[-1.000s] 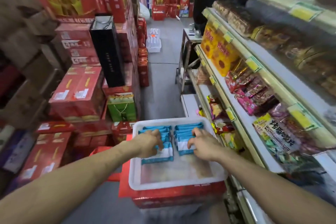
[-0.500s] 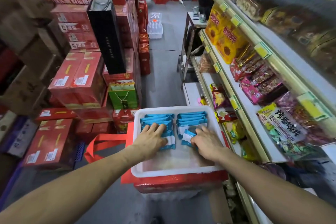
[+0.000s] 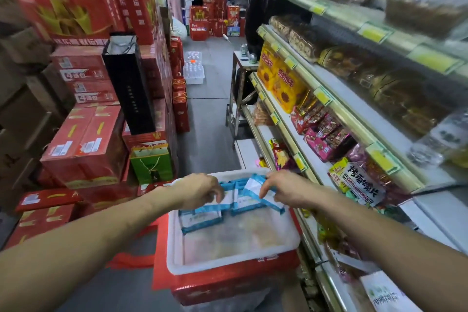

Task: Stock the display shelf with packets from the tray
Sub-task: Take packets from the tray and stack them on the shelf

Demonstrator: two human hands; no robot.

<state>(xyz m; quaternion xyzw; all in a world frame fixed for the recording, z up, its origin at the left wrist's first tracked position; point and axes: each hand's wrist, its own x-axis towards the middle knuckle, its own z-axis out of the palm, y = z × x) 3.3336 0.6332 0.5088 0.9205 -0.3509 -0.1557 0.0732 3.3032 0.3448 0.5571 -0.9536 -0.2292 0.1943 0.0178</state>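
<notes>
A grocery shop aisle: snack-filled shelves (image 3: 342, 119) with yellow price tags (image 3: 323, 96), facing stacked red cartons (image 3: 86, 142).

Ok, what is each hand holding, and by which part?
The right hand pinches a blue-and-white packet by its right edge, raised over the tray. The left hand curls onto the left stack; whether it grips is unclear.

Matt plastic tray (image 3: 228, 265), glossy film packets (image 3: 200, 218), glossy cardboard box (image 3: 228, 284)
</notes>
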